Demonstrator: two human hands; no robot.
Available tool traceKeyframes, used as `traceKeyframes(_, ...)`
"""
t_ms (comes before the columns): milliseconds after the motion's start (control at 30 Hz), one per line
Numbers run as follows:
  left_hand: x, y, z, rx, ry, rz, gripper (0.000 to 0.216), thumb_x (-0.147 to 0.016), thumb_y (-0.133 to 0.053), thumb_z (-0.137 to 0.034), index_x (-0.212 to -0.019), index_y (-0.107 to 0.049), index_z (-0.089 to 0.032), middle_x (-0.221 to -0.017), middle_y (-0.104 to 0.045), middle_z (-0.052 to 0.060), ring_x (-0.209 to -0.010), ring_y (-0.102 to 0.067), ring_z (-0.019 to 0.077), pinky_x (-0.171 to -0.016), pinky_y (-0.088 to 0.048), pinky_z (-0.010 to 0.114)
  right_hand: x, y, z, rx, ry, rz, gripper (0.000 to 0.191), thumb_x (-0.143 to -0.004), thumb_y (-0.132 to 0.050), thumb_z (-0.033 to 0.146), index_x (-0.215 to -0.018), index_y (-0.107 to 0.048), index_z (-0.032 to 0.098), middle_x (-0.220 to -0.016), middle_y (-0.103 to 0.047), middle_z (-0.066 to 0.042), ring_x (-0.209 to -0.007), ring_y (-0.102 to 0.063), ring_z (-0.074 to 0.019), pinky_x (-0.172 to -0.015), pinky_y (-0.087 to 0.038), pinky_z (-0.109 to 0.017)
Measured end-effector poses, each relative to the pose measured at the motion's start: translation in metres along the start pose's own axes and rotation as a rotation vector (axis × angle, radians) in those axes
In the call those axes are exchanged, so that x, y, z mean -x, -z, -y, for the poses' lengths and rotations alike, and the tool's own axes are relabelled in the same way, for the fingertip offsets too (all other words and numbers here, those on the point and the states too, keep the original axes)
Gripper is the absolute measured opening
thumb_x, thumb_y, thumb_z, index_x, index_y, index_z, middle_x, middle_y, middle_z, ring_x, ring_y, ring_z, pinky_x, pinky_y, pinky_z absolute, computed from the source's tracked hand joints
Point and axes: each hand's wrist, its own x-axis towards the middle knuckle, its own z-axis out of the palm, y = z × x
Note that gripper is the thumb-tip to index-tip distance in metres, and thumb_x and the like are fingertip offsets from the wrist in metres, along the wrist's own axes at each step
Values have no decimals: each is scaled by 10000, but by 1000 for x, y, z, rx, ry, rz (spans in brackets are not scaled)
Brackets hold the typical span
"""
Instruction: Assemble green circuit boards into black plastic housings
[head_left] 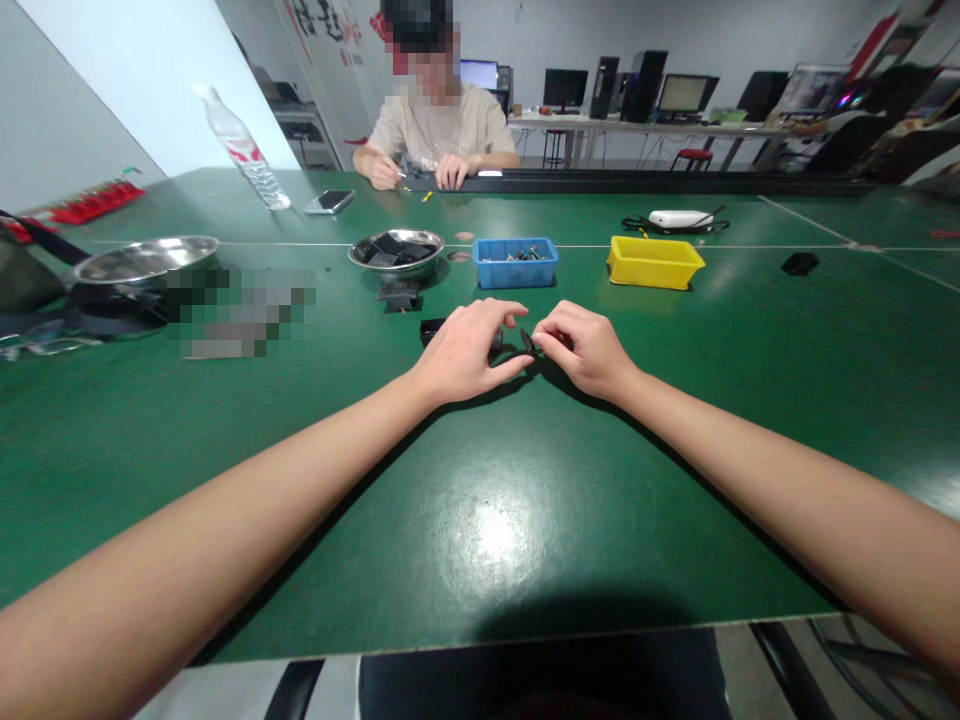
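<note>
Looking along a broad green table (480, 520) in a workshop, with monitors lining the far wall. Passing, at the far left, a red rack (94, 203), a steel pan (146, 258) and a clear water bottle (244, 150); failing to read its red label or the red characters on the wall behind. Noting a phone (330, 201) lying near a co-worker's hands across the table. Finding a steel bowl (396, 250) heaped with black pieces, probably sitting just ahead for easy reaching. Seeing the left hand (465, 350) closing thumb and fingertips on a small black part (527, 343), keeping it low over the table's middle, likely for steadiness. Spotting a blue bin (516, 262) of small metal bits just beyond. Watching the right hand (589, 350) pinching the same part from the other side. Ending with a yellow bin (654, 261) and a white device (679, 218), both bearing no legible marking.
</note>
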Motion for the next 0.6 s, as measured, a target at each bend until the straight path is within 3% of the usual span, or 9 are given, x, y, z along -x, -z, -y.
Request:
traceKeyframes(167,0,-1,2,-27,-40,8,522,-912,-679,-507,-1302,-561,-181,-1144,-700,104,-1053,-658,279,-929,-488,408,0,-1,1,-32,-8,-36,217,-975,-597,262,-784,-673,191,-760,-611,-21,-675,-516,-154,-672,-420,-306)
traceKeyframes(433,-1,1,-1,-60,-73,37,497,-917,-666,-560,-1242,-574,-195,-1130,-695,105,-1038,-650,287,-898,-466,407,0,-3,4,-159,-154,-64,218,-946,-647,316,-776,-706,194,-732,-656,-16,-658,-538,-151,-640,-418,-295)
traceKeyframes(600,-1,3,-3,-70,-58,40,421,-926,-628,-493,-1220,-579,-196,-1123,-697,105,-1026,-645,283,-887,-457,406,0,-1,2,-163,-167,-39,271,-964,-627,356,-773,-722,191,-732,-672,-24,-660,-549,-157,-655,-430,-306)
